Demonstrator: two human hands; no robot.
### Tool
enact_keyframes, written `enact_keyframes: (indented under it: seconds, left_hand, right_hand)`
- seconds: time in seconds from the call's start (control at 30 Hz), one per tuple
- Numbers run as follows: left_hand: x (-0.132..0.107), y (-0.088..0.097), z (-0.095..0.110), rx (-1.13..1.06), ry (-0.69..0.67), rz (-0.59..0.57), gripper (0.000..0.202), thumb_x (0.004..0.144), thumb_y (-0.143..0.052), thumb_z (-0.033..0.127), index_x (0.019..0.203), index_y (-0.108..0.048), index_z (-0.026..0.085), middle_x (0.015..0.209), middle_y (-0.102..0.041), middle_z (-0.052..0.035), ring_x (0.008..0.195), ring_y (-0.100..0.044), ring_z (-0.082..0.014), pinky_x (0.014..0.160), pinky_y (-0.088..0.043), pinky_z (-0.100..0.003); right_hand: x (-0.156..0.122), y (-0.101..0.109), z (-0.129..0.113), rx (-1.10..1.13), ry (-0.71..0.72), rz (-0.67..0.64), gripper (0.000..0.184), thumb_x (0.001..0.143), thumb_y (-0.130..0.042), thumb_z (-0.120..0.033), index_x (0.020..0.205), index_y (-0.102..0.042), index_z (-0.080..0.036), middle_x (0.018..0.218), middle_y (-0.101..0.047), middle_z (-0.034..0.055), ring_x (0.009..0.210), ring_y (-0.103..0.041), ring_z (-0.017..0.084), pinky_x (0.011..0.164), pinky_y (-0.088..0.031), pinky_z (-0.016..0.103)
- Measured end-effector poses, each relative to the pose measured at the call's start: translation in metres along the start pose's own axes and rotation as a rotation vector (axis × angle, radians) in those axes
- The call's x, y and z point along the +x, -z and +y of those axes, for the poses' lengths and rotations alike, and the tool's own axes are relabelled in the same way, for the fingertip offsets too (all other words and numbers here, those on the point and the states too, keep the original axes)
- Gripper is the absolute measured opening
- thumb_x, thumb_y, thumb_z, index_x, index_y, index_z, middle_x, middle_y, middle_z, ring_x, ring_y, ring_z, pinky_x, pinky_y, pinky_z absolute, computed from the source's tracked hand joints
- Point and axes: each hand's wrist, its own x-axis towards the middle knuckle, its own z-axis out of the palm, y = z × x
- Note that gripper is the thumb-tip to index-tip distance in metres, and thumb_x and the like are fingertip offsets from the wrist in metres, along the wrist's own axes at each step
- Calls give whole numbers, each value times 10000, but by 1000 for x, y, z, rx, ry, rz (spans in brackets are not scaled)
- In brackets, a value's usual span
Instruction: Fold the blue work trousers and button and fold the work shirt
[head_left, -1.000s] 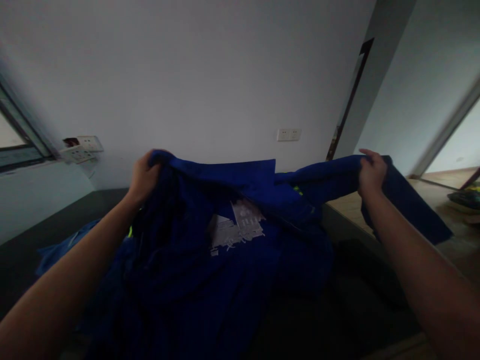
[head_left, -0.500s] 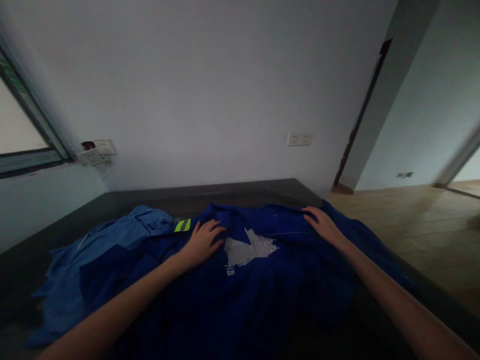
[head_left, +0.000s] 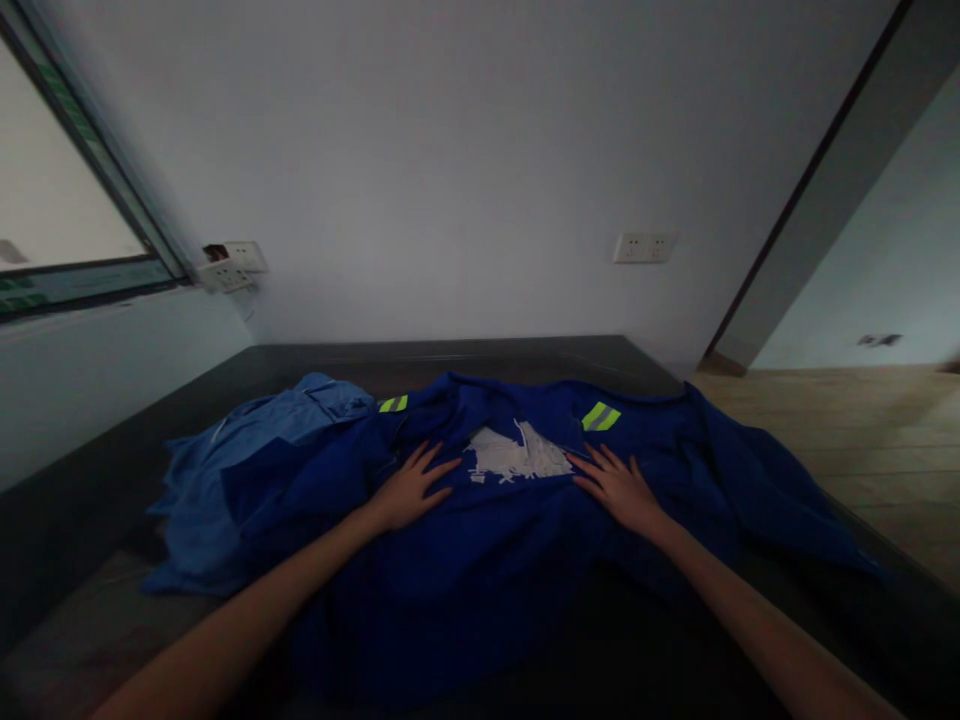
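Observation:
A dark blue work jacket (head_left: pixel 495 560) with a white print (head_left: pixel 517 455) and two yellow-green reflective patches (head_left: pixel 600 416) lies spread on a dark table (head_left: pixel 465 355). My left hand (head_left: pixel 411 487) rests flat on the cloth just left of the print, fingers spread. My right hand (head_left: pixel 619 487) lies flat on the cloth just right of the print, fingers spread too. Neither hand holds anything.
A lighter blue garment (head_left: pixel 255 445) lies crumpled on the table's left side, partly under the jacket. A window (head_left: pixel 60 220) is at the left, wall sockets (head_left: pixel 229 268) beside it and another socket pair (head_left: pixel 643 247) on the back wall. Wooden floor (head_left: pixel 847 430) lies to the right.
A second ago both hands held the jacket up by its shoulders. They have laid it on the table and now press flat on it, the right hand having slid toward the print.

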Motion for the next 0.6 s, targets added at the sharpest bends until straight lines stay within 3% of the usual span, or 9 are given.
enact_keyframes:
  seconds: [0.13, 0.23, 0.33, 0.5, 0.6]
  left_hand:
    - [29, 2, -24, -1, -56, -9, 512, 934, -403, 523, 1417, -377, 356, 1559, -213, -22, 1425, -142, -332, 1129, -217, -530]
    - [45, 1, -38, -3, -91, -11, 518, 931, -403, 529, 1412, -393, 337, 1550, -237, -33, 1417, -173, -326, 1130, -207, -529]
    - [54, 1, -47, -3, -116, 1, 535, 926, -408, 530, 1410, -406, 303, 1538, -267, -53, 1406, -204, -323, 1129, -216, -522]
    - [55, 0, -49, 7, -128, 54, 526, 919, -429, 513, 1377, -456, 256, 1503, -333, -89, 1389, -260, -309, 1116, -262, -512]
    - [52, 3, -42, 64, -143, 137, 477, 916, -463, 455, 1325, -507, 214, 1465, -382, -126, 1357, -327, -309, 1098, -287, -536]
  right_hand:
    - [14, -5, 2, 45, -55, 58, 484, 972, -282, -561, 1400, -413, -376, 1516, -312, 26, 1394, -222, 320, 1074, -151, 653]
    - [18, -13, 10, 197, -66, 205, 435, 985, -310, -471, 1314, -541, -305, 1419, -468, 66, 1338, -351, 306, 1078, -183, 629]
    - [19, -16, 19, 324, -61, 334, 410, 975, -332, -384, 1269, -581, -241, 1304, -575, 97, 1259, -462, 285, 1077, -251, 580]
    - [16, -2, 42, 399, -5, 435, 411, 923, -367, -295, 1272, -562, -197, 1267, -589, 103, 1171, -544, 231, 1023, -405, 425]
    - [13, 9, 61, 439, 10, 552, 403, 906, -386, -313, 1236, -581, -190, 1236, -600, 110, 1162, -545, 252, 1016, -408, 454]
